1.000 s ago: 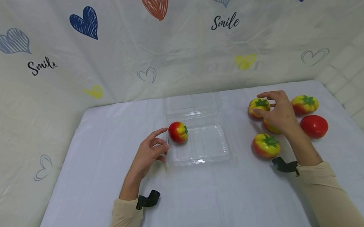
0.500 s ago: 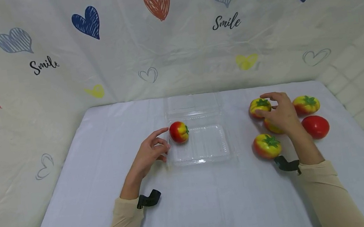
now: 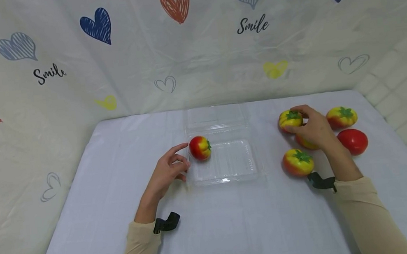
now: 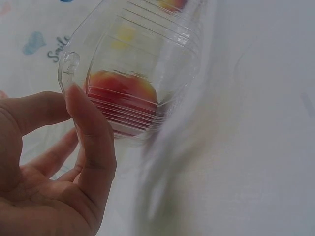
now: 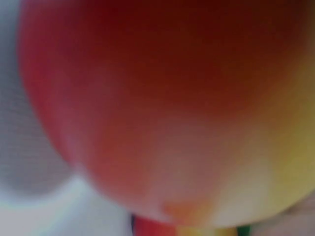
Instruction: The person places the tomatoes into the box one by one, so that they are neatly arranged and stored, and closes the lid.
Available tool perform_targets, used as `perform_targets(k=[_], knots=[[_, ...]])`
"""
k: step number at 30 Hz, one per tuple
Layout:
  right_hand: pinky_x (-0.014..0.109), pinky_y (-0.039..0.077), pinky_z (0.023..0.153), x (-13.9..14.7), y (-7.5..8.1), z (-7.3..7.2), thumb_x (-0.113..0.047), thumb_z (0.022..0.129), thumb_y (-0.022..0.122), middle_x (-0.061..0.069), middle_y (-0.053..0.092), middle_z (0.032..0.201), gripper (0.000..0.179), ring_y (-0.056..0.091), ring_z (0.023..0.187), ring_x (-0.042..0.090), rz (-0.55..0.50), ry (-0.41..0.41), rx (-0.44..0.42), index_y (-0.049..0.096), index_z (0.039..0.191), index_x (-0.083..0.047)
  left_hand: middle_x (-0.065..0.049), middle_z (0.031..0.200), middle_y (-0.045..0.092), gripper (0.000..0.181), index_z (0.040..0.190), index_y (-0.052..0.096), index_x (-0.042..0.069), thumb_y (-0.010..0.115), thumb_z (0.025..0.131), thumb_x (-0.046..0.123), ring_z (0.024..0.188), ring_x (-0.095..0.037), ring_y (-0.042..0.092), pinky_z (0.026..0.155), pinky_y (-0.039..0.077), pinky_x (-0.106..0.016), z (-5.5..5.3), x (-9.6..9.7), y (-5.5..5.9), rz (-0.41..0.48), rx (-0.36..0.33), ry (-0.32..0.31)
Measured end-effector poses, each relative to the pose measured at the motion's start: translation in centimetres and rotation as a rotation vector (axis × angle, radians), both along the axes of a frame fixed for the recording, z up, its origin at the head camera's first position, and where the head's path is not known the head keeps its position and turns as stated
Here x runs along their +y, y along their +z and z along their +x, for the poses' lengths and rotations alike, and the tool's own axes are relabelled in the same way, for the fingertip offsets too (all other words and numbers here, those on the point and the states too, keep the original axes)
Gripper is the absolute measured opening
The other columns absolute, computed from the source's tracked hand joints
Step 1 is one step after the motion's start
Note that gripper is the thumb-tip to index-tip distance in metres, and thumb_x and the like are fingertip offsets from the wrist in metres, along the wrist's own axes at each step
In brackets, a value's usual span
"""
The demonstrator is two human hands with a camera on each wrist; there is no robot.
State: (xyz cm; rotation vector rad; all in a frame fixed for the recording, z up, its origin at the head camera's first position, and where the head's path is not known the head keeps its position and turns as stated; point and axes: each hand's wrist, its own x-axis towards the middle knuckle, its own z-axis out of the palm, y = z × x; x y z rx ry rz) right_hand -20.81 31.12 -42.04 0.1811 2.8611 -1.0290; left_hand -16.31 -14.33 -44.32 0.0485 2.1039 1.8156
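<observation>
My left hand (image 3: 168,168) pinches the left rim of a clear plastic clamshell box (image 3: 226,162) between thumb and index finger, as the left wrist view shows. A red-and-yellow tomato (image 3: 200,148) with a green leafy top lies inside the box at its left; its red side (image 4: 120,101) shows through the ribbed wall. At the right, my right hand (image 3: 313,128) grips another red-and-yellow tomato (image 3: 290,120), thumb at its front and index finger behind. A further tomato (image 3: 305,143) is partly hidden under this hand. One blurred tomato (image 5: 162,113) fills most of the right wrist view.
A red-yellow tomato (image 3: 298,162) lies in front of the right hand. Another (image 3: 342,117) and a plain red one (image 3: 353,142) lie to its right. The box's clear lid (image 3: 214,118) is folded back towards the printed curtain (image 3: 211,60). White cloth (image 3: 218,233) covers the table.
My right hand's fingers have closed in on the tomato at the back, the index finger curling down behind it. The left hand has stayed at the box rim.
</observation>
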Motion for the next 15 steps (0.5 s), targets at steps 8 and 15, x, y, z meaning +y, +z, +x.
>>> perform_targets(k=[8, 15], knots=[[0.071, 0.039, 0.113, 0.20, -0.01, -0.04, -0.042, 0.093, 0.078, 0.034, 0.038, 0.157, 0.086, 0.039, 0.137, 0.053, 0.003, 0.011, -0.022, 0.033, 0.158, -0.009, -0.006, 0.102, 0.062, 0.058, 0.152, 0.051, 0.024, 0.067, 0.098, 0.013, 0.083, -0.022, 0.061, 0.065, 0.062, -0.028, -0.08, 0.02, -0.07, -0.003, 0.003, -0.001], [0.071, 0.040, 0.113, 0.31, -0.09, 0.01, -0.049, 0.091, 0.077, 0.033, 0.040, 0.157, 0.087, 0.041, 0.136, 0.052, -0.007, 0.019, -0.013, 0.035, 0.156, -0.009, -0.005, 0.102, 0.062, 0.058, 0.152, 0.051, 0.024, 0.068, 0.098, 0.013, 0.083, -0.022, 0.060, 0.065, 0.061, -0.028, -0.07, 0.00, -0.14, 0.001, -0.002, 0.005]])
